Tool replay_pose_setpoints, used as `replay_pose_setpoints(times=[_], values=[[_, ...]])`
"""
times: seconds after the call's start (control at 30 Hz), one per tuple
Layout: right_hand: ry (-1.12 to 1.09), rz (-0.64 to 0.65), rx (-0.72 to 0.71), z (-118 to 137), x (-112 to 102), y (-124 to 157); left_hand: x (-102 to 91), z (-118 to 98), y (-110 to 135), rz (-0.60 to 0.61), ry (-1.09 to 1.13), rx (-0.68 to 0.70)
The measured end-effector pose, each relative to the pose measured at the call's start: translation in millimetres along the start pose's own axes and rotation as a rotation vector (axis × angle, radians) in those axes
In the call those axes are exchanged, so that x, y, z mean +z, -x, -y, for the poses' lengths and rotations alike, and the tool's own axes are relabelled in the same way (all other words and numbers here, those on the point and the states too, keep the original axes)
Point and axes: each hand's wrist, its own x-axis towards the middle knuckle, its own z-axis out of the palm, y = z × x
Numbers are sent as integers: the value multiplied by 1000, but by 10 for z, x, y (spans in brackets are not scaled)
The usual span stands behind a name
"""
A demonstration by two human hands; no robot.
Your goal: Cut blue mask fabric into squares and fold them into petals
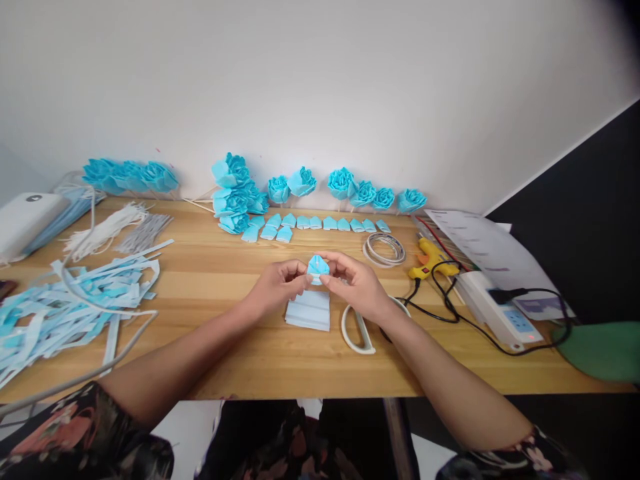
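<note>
Between my two hands is a small blue folded petal (318,265), pointed at the top and with a pale lower edge. My left hand (287,283) pinches its left side, thumb in front. On the other side my right hand (353,279) grips it with thumb and fingers. Just below lies a stack of pale blue fabric pieces (308,311) on the wooden table (240,360). White-handled scissors (358,330) rest partly under my right hand and wrist.
Finished blue flowers (341,183) line the wall, with rows of folded petals (330,223) before them. Tape rolls (384,249), a yellow glue gun (433,259) and a power strip (500,313) with cords lie right. Blue-white strips (75,310) and a white cable (107,308) spread left.
</note>
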Motion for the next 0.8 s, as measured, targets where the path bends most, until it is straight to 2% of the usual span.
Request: replay_pose_setpoints(times=[0.27, 0.6, 0.7, 0.8], values=[[-29, 7, -21, -21, 10, -15, 0, 1, -11, -24, 16, 16], [-37, 15, -7, -45, 5, -5, 24, 15, -6, 15, -57, 28], [-26, -11, -15, -60, -74, -18, 10, 12, -12, 9, -46, 6], [124, -116, -19, -71, -272, -27, -19, 17, -32, -56, 1, -2]])
